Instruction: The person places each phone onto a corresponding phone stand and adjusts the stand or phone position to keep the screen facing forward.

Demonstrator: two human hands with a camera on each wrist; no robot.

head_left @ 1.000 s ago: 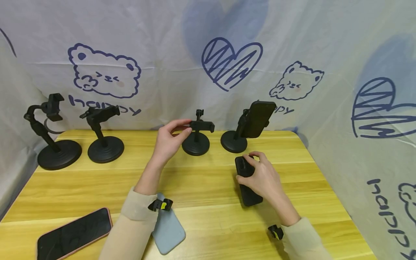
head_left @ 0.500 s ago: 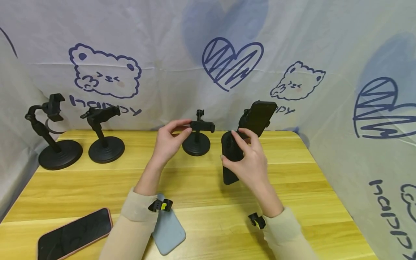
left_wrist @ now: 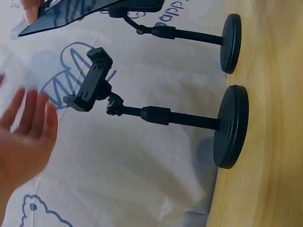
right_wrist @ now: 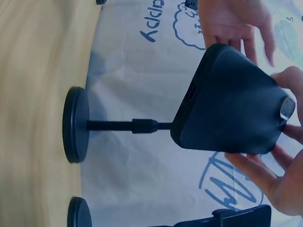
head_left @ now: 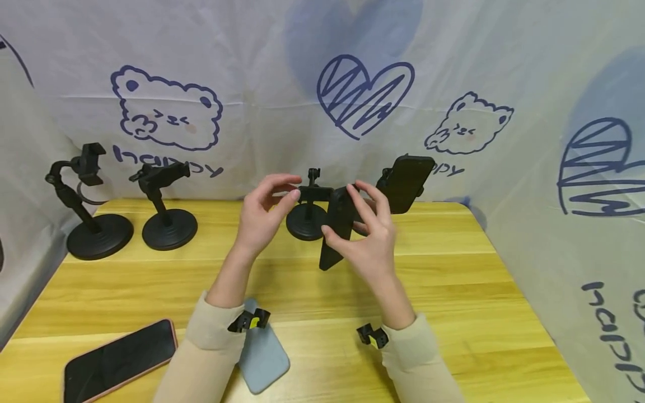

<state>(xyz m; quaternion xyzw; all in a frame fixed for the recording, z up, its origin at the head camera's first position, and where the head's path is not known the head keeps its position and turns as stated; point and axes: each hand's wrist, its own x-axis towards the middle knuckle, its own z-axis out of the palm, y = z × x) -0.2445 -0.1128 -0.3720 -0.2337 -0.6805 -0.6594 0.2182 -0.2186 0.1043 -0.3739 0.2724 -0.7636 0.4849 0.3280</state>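
Observation:
In the head view my right hand (head_left: 370, 238) pinches a black smartphone (head_left: 339, 221) by its edges, tilted in the air in front of the middle phone stand (head_left: 305, 221). The right wrist view shows the back of this phone (right_wrist: 232, 101) and its camera bump. My left hand (head_left: 264, 215) is beside the left end of that stand's clamp. In the left wrist view, a gap separates the fingers of the left hand (left_wrist: 28, 137) from the bare clamp (left_wrist: 92, 82), and they hold nothing. The held phone hides part of the clamp's right side in the head view.
To the right, another stand holds a black phone (head_left: 408, 184). Two stands with bare clamps, the far-left stand (head_left: 99, 236) and its neighbour (head_left: 169, 228), stand at left. A pink-edged phone (head_left: 121, 361) and a grey-blue phone (head_left: 264, 358), partly under the left sleeve, lie in front.
My right hand has lifted the black phone off the table and carried it left and up to the middle stand, tilting it. My left hand has stayed by the clamp.

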